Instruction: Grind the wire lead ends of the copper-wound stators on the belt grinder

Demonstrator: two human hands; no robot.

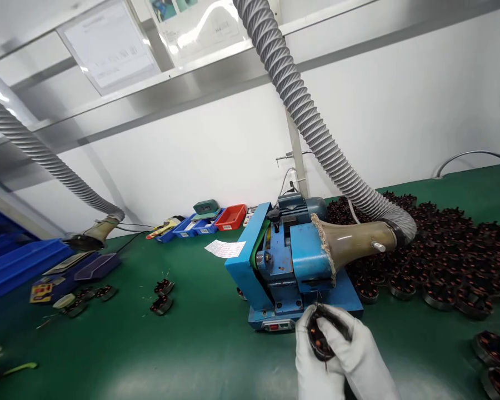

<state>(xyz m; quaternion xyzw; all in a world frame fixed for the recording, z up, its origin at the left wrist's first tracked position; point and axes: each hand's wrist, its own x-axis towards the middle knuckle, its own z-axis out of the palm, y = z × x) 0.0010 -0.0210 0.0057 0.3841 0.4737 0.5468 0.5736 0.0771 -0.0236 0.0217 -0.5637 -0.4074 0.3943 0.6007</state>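
Note:
Both my hands wear white gloves and meet low in the head view, just in front of a blue bench machine (289, 261). My left hand (314, 364) cups a round motor stator (319, 336) with copper windings from below. My right hand (358, 350) grips the same stator from the right, fingers laid across its top. Thin wire leads stick up from the stator toward the machine's front. A grey ribbed extraction hose (316, 139) ends in a tan funnel (354, 241) at the machine's right side.
A big pile of dark stators (450, 250) covers the green mat (191, 344) on the right. Two loose stators (162, 295) lie left of centre. Blue and red bins (216, 219) stand at the back wall. A second hose (45, 161) and blue trays (20, 264) sit far left.

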